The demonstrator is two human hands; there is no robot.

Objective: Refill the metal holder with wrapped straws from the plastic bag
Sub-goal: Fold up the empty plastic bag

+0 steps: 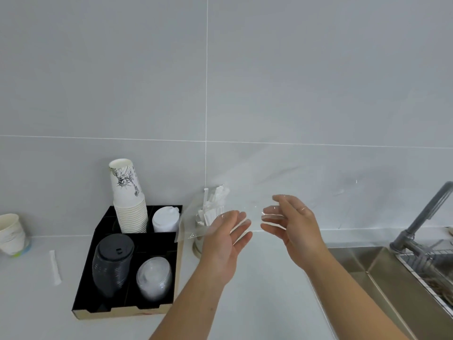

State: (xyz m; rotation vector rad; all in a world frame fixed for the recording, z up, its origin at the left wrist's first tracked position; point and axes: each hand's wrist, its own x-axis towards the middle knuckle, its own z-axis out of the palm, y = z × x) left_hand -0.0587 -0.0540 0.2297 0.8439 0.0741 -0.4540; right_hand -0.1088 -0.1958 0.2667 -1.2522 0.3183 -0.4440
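A clear, empty-looking plastic bag (pixel 255 192) hangs blurred in the air in front of the wall. It stretches from low left to upper right across both hands. My left hand (pixel 225 241) is raised palm-up with its fingers spread under the film. My right hand (pixel 291 222) faces it a short gap away, thumb up, with the film over its fingertips. Behind my left hand stands the metal holder (pixel 197 244), mostly hidden. A bunch of white wrapped straws (pixel 213 204) sticks up out of it. One wrapped straw (pixel 55 267) lies alone on the counter at the left.
A black organiser tray (pixel 157 307) left of the holder carries stacked paper cups (pixel 127 197), black lids (pixel 111 263), clear lids (pixel 153 278) and white lids (pixel 165 219). A paper cup (pixel 11 234) stands far left. A steel sink (pixel 362 263) with a grey faucet (pixel 424 217) lies at the right.
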